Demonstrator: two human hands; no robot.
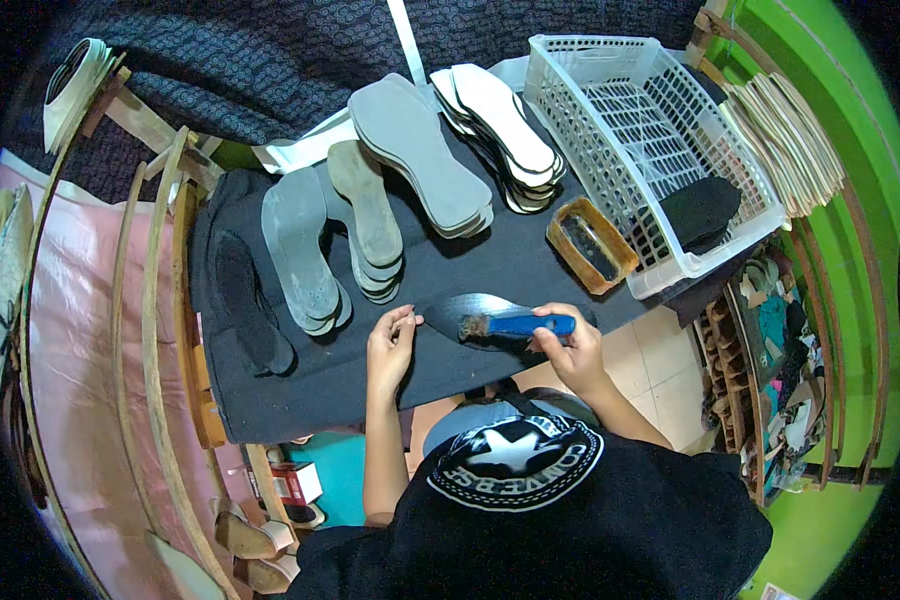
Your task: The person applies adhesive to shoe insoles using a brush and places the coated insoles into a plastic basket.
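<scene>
While the right hand (567,345) grips a blue-handled brush (515,325) over a dark insole (475,318), the left hand (391,345) pinches that insole's tip with narrowed fingers. It lies on the black tabletop (450,265), below grey sole stacks (370,210). Right of the insole sit a brown rectangular tin (592,245) and a white plastic basket (640,130).
</scene>
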